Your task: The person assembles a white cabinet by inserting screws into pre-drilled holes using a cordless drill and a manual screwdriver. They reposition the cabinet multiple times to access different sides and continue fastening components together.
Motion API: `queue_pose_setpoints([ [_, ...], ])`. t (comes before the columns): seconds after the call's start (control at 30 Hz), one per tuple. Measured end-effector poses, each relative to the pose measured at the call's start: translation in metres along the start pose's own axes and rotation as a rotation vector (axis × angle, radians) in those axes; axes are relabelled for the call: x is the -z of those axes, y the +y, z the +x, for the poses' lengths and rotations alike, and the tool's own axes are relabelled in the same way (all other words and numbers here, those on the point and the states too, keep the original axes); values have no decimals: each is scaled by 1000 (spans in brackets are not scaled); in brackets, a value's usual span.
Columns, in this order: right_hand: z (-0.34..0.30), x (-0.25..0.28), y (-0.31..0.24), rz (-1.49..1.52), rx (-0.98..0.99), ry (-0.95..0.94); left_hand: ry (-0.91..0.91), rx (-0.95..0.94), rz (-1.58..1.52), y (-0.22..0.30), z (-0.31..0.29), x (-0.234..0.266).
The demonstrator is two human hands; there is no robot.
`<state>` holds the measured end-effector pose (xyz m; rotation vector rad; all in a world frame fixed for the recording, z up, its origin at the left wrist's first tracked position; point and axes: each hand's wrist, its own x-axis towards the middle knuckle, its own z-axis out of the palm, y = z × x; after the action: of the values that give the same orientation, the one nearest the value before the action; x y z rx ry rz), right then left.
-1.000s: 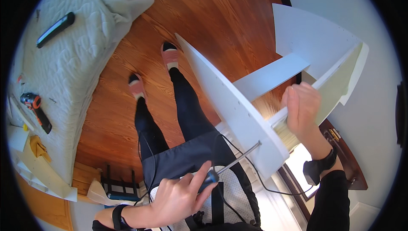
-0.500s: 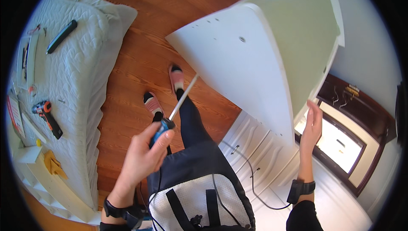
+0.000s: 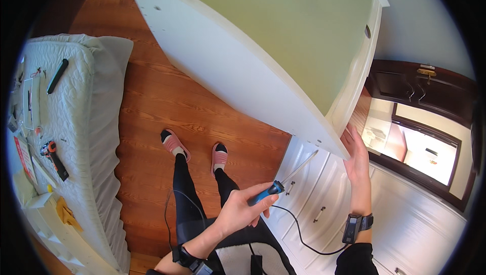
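My left hand is closed around the blue and black handle of a screwdriver. Its metal shaft slants up and to the right, the tip just short of a small hole near the lower corner of a white cabinet. That cabinet has a pale green inner panel and stands tilted in front of me. At its lower right corner, my right hand wraps against the edge, some fingertips partly hidden behind it. Several small holes show in the white side.
On the left, a bed with a white quilted cover bears a cordless drill, a dark long tool and a yellow cloth. White drawers stand below the cabinet corner. A dark wooden door frame is at right.
My left hand has carried the screwdriver right, toward the cabinet's lower corner. My right hand has come onto that corner. My feet have shifted, and the cabinet now appears farther left and larger.
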<state>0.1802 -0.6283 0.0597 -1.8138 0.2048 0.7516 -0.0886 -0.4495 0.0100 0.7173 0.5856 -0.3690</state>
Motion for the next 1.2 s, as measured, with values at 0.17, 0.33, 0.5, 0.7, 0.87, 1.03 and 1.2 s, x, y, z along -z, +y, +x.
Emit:
queue_pose_setpoints([
  [0.17, 18, -2, 25, 23, 169, -157, 161, -49, -103, -34, 25, -31],
  [0.33, 33, -17, 41, 210, 158, -69, 248, -89, -83, -44, 30, -41],
  [0.5, 34, -24, 45, 163, 234, -34, 237, -157, -29, -51, 30, -47],
  [0.7, 29, -32, 47, 239, 281, -10, 222, -227, -13, -57, 41, -48],
  [0.87, 30, -31, 48, 239, 266, -34, 35, -174, -228, -57, 50, -29],
  [1.03, 26, -21, 43, 218, 285, -156, -257, -126, -515, -68, 71, -2],
  [1.2, 17, -5, 7, 356, 46, -215, -552, 82, -1042, -83, 84, 0],
])
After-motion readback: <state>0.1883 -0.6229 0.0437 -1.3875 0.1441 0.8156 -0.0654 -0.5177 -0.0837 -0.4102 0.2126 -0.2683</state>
